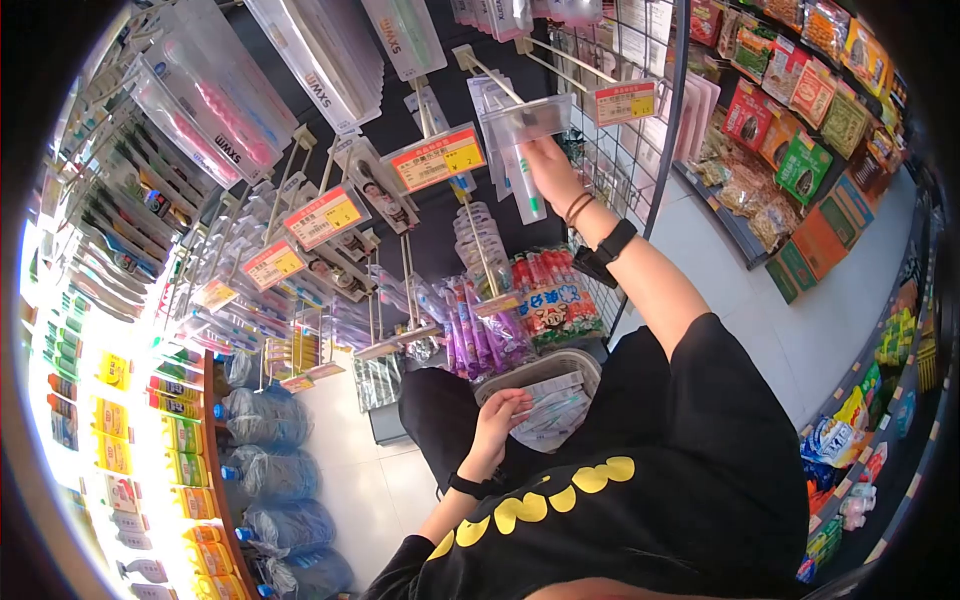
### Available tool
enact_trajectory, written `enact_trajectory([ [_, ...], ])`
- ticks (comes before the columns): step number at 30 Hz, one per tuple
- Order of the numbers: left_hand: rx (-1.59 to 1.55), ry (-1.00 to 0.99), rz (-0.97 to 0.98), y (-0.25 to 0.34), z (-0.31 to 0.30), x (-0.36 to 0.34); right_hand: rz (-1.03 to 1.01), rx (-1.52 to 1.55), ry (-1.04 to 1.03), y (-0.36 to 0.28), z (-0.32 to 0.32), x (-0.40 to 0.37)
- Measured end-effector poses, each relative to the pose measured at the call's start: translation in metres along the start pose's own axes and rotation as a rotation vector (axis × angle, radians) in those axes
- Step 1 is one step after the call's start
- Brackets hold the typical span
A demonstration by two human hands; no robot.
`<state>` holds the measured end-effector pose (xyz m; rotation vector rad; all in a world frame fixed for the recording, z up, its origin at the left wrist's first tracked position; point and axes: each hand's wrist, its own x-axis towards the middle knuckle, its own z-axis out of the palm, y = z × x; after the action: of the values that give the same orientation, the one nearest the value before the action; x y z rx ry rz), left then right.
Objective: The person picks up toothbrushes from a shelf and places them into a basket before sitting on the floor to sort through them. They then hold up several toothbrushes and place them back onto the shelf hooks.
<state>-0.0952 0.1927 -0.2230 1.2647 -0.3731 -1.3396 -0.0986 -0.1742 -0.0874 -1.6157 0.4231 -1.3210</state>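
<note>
My right hand [552, 172] is raised to a display hook and closed on a clear toothbrush package [527, 190] with a green end. The package hangs upright just below the hook's clear tag holder [525, 118]. Low down, my left hand [498, 422] is loosely curled with its fingers slightly apart, and I see nothing in it. It sits beside the rim of a grey basket [592, 372] between my legs. Several flat clear packages [558, 402] lie in that basket.
Hooks with price tags [437, 158] and hanging toothbrush packs [315, 70] stick out around my right hand. A wire grid [625, 170] stands to its right. Purple packs [475, 325] and red bottles [545, 275] are behind the basket. Large water bottles [268, 465] line the left.
</note>
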Motion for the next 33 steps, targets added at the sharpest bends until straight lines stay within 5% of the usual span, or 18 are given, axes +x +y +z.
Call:
enact_trajectory([
  [4,-0.008,0.016,-0.014,-0.003,-0.003,-0.002,-0.109,-0.135,0.039,0.001,-0.021,0.031],
  [9,-0.007,0.009,-0.025,-0.005,-0.007,-0.003,-0.02,0.187,0.059,-0.014,-0.015,0.09],
  [14,-0.008,0.018,-0.011,-0.004,-0.011,-0.005,0.152,0.299,-0.201,-0.037,-0.016,0.109],
  [26,0.054,-0.041,0.107,0.038,0.011,0.01,-0.035,0.094,-0.079,-0.04,-0.018,0.101],
  [29,0.005,-0.059,0.102,0.031,0.013,0.01,0.191,0.191,-0.195,-0.051,-0.016,0.104],
  [32,0.006,-0.042,0.025,0.012,0.006,0.004,0.109,-0.016,-0.307,-0.063,-0.018,0.104],
  [33,-0.016,-0.046,0.014,0.005,0.002,0.002,-0.084,-0.056,-0.335,-0.052,-0.017,0.108],
])
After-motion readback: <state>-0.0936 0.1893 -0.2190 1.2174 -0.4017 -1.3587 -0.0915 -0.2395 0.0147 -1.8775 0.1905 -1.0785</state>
